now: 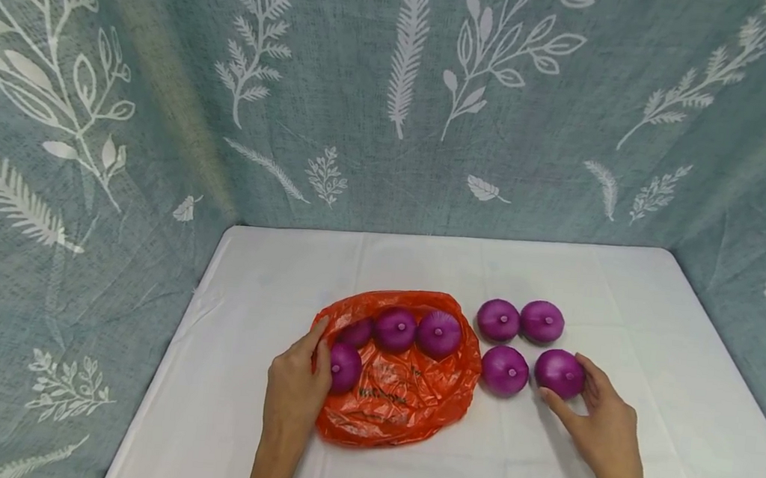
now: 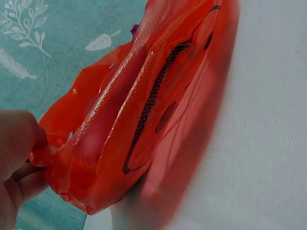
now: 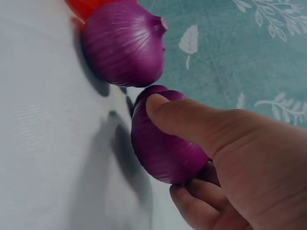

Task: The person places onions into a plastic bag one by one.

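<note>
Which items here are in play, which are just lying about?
In play:
right hand grips a purple onion
left hand holds the orange bag by its edge
four onions in the bag

Lying about:
three loose onions
white table
leaf-print curtain

white table [image 1: 680,412], leaf-print teal curtain [image 1: 341,78]

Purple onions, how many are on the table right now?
8. Four onions sit in the orange bag, whose edge the left hand holds. Four lie beside it, and in the right hand. More may be hidden.
</note>
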### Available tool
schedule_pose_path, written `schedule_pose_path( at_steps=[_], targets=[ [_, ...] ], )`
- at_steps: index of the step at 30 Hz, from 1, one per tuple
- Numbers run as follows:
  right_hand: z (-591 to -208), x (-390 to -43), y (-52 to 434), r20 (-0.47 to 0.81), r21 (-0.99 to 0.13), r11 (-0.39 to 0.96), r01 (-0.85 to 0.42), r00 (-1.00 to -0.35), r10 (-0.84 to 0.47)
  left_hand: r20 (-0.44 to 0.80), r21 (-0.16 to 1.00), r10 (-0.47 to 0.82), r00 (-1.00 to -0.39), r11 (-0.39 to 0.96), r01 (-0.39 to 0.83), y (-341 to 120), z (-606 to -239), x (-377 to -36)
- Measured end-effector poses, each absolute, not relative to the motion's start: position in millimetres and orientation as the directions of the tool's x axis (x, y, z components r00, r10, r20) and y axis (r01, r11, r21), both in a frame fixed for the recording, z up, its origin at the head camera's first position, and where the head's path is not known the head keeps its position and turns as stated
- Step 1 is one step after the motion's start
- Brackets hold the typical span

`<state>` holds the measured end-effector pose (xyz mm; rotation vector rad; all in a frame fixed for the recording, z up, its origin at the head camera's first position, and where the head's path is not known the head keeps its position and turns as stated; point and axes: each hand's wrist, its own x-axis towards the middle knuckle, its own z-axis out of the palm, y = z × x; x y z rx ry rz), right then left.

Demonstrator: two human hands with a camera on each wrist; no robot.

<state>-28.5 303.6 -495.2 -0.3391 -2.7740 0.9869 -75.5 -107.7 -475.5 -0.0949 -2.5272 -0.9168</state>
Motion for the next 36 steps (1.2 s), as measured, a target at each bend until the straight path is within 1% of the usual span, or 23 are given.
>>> schedule_pose_path(
  at_steps=[4, 8, 15, 27, 31, 36],
  targets=[
    [-487.9, -27.3, 303.5, 0.111, -0.667, 0.727, 0.164, -0.942, 0.315, 0.433, 0.595, -0.087, -0.897, 0.776, 0.212, -107.9, -476.3, -75.3],
    [-479.5, -26.1, 299.0, 0.138, -0.693, 0.705, 0.150, -0.932, 0.334, 0.442, 0.592, -0.088, -0.893, 0.776, 0.217, -108.7, -476.2, -74.8],
    [-465.0, -26.1, 288.6, 0.183, -0.704, 0.702, 0.110, -0.927, 0.329, 0.451, 0.591, -0.086, -0.888, 0.775, 0.225, -108.8, -477.1, -73.6],
    [-444.1, -29.4, 266.7, 0.208, -0.704, 0.706, 0.073, -0.929, 0.304, 0.450, 0.589, -0.084, -0.889, 0.776, 0.225, -108.5, -477.4, -72.9],
    [-441.8, -31.6, 257.7, 0.206, -0.702, 0.710, 0.053, -0.939, 0.274, 0.452, 0.588, -0.081, -0.888, 0.776, 0.228, -108.3, -478.0, -73.0],
    [-446.6, -35.5, 242.1, 0.246, -0.706, 0.706, -0.055, -0.954, 0.172, 0.457, 0.585, -0.080, -0.886, 0.777, 0.232, -108.0, -478.1, -72.5]
  ],
)
